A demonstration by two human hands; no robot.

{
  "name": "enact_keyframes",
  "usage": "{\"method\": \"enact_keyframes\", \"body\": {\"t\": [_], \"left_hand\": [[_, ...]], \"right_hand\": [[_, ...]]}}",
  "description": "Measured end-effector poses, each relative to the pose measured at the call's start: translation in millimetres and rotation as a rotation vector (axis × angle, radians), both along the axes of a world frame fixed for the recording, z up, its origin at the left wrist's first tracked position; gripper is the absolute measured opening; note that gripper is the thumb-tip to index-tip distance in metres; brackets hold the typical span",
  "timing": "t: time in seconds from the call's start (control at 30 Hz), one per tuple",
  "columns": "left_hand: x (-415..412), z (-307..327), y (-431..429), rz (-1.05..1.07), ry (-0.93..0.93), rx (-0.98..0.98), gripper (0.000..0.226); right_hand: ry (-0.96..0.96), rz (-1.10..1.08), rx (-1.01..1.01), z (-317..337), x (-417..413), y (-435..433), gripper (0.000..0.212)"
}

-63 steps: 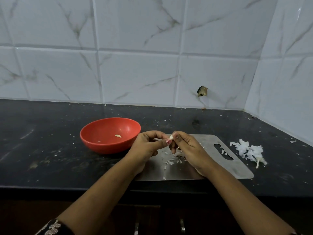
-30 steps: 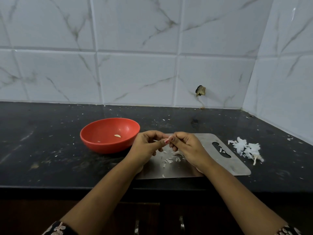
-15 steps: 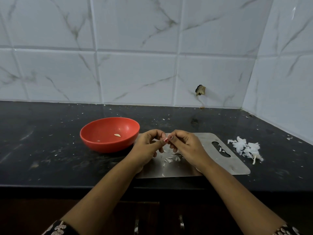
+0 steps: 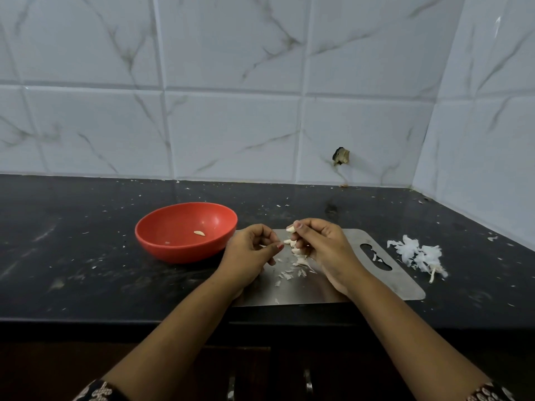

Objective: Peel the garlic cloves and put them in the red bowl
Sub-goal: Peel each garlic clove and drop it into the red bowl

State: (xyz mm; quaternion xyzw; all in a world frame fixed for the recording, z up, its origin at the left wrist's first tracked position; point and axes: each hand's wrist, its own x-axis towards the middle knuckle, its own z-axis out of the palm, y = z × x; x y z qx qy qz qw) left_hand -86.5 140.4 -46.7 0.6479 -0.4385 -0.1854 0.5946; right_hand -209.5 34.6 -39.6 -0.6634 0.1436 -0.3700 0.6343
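So the garlic clove [image 4: 290, 228] being worked on sits a bit right of the frame's centre. It's pinched between thumb and fingertip of the right hand [image 4: 321, 244], over the far edge of the board. A couple of spare cloves [image 4: 295, 251] peek out from under the same hand's curled fingers. The left hand [image 4: 249, 253] is just beside it on the left, not touching that clove, fingers curled in. Honestly can't tell if it's pinching a scrap of skin or nothing at all. Below both hands, peel scraps [image 4: 289, 274] are scattered on the steel board [image 4: 402, 285]. The red bowl [image 4: 179, 253] is left of the hands, centre-left of the frame, with one peeled clove [image 4: 199, 233] lying in it. Over at the right, off the board, there's a pile of skins [image 4: 417, 254] on the black counter [image 4: 72, 270].
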Motion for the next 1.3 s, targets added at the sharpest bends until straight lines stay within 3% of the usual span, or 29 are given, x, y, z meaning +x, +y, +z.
{"method": "enact_keyframes", "body": {"t": [0.1, 0.23, 0.47, 0.6, 0.73, 0.87, 1.07, 1.2, 1.3], "left_hand": [[3, -3, -1, 0.143, -0.062, -0.013, 0.018], [9, -5, 0, 0.311, -0.344, 0.044, 0.026], [5, -3, 5, 0.32, -0.592, 0.117, 0.012], [-1, 3, 8, 0.318, -0.831, 0.387, 0.024], [4, 6, 17, 0.285, -0.936, 0.445, 0.033], [6, 9, 20, 0.248, -1.007, 0.503, 0.023], [5, 9, 22, 0.239, -1.028, 0.528, 0.019], [6, 7, 20, 0.233, -1.029, 0.535, 0.02], [10, 10, 17, 0.19, -1.032, 0.635, 0.032]], "right_hand": [[0.0, 0.043, 0.039, 0, 0, 0, 0.014], [0.035, 0.031, -0.003, -1, 0, 0, 0.014], [0.076, -0.083, -0.146, -2, 1, 1, 0.013], [0.089, -0.117, -0.222, -1, 1, 1, 0.011], [0.136, -0.119, -0.321, 10, 12, -2, 0.01], [0.145, -0.065, -0.334, 31, 42, -3, 0.005], [0.346, 0.048, -0.718, 62, 101, 5, 0.01], [0.632, 0.171, -1.107, 68, 144, 20, 0.015], [0.869, 0.201, -1.273, 60, 166, 27, 0.017]]}}
